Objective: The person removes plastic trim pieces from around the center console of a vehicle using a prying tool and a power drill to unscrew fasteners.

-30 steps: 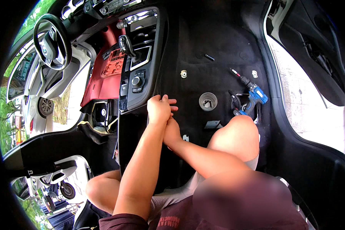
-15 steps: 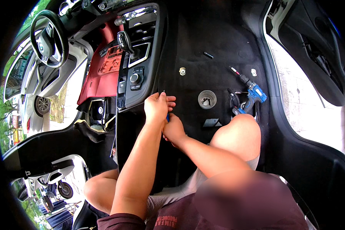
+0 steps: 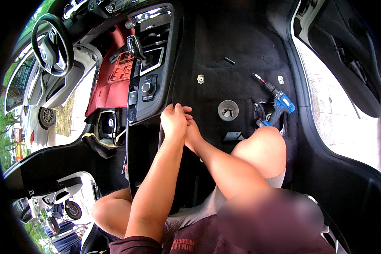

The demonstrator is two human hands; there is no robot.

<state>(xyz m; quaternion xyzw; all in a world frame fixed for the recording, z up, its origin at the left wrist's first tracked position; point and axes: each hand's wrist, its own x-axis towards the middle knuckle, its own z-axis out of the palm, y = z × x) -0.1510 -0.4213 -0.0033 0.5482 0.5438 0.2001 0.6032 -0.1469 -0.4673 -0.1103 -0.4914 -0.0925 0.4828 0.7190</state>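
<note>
My left hand (image 3: 174, 121) is closed at the rear right corner of the center console (image 3: 156, 103). Just below and to its right is my right hand (image 3: 191, 134), closed and partly covered by the left. The two hands touch, and whatever they hold is hidden between the fingers. On the console, a gear lever (image 3: 135, 47) and a round control knob (image 3: 147, 88) stand ahead of my hands. To the right of my hands a grey cup (image 3: 228, 110) with small pieces inside stands on the black carpet (image 3: 224, 42).
A blue cordless drill (image 3: 281, 101) lies by the right door sill, near my bent knee (image 3: 260, 146). A small dark cylinder (image 3: 230, 60) lies farther ahead. Left of the console is a red floor covering (image 3: 110, 91), with the steering wheel (image 3: 52, 44) beyond. Both side doors stand open.
Both hands have drawn closer together, the right rising against the left. A bit of blue that showed between them is now hidden. A thin edge beside the left wrist has come into sight.
</note>
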